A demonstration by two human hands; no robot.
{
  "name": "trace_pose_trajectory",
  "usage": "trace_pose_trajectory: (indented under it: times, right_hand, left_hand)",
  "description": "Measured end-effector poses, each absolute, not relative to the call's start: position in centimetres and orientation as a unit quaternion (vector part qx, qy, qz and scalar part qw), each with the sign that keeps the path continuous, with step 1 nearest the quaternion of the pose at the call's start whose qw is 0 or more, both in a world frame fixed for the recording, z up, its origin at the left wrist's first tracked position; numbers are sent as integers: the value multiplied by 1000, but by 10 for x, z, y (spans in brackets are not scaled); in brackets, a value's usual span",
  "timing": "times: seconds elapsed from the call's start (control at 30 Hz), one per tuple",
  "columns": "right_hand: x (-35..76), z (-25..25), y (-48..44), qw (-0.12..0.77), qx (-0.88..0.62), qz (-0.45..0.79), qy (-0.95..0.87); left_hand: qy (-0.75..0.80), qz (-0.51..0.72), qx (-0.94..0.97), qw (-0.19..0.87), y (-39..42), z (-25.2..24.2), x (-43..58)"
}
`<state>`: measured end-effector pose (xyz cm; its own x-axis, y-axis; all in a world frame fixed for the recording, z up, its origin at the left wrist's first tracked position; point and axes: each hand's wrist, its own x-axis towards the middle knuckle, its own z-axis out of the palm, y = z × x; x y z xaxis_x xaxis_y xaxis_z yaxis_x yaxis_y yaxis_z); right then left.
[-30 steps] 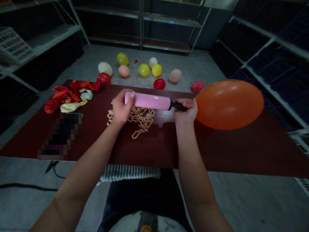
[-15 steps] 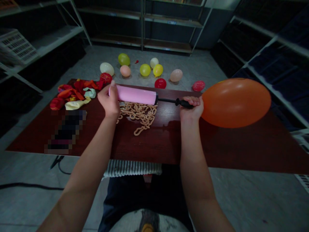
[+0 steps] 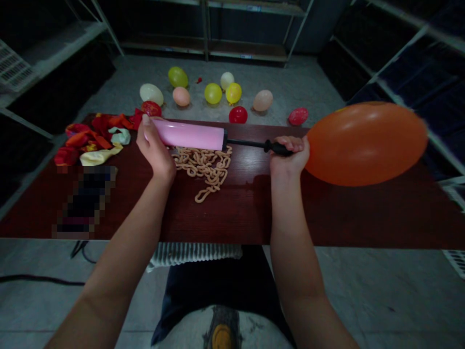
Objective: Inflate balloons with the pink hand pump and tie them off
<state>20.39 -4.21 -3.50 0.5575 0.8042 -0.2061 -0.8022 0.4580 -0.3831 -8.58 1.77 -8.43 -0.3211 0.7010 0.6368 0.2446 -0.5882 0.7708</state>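
Note:
A pink balloon hand pump [image 3: 192, 134] is held sideways above the table. My left hand [image 3: 154, 148] is closed round the left end of its barrel, and the far fingers are hidden. My right hand [image 3: 290, 154] grips the black handle, with the dark rod drawn out between handle and barrel. Against the right hand's outer side sits a large inflated orange balloon [image 3: 366, 144]; whether that hand also holds its neck, I cannot tell. Below the pump, a tan linked chain [image 3: 203, 167] lies in a heap on the table.
On the dark red table [image 3: 218, 220], a pile of limp balloons [image 3: 92, 135] lies left, above a blurred-out flat object [image 3: 85, 201]. Several inflated balloons, among them a red one [image 3: 238, 115] and a green one [image 3: 213, 93], rest on the floor beyond. Shelves [image 3: 247, 48] stand behind.
The view has tilted down slightly and shifted. The pump's rod shows somewhat longer, my left hand and the barrel sitting farther from my right hand.

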Motion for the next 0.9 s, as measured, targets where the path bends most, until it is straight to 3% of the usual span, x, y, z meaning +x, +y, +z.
trace_pose_trajectory:
  times: [0.1, 0.53, 0.9]
  right_hand:
    - [201, -34, -42, 853, -211, 477, 2]
    - [182, -48, -35, 834, -238, 497, -25]
    - [193, -39, -38, 845, -220, 487, -35]
  left_hand:
    - [435, 732, 515, 102, 2, -74, -64]
    - [365, 611, 663, 234, -20, -66, -36]
    - [411, 608, 655, 178, -13, -63, -46]
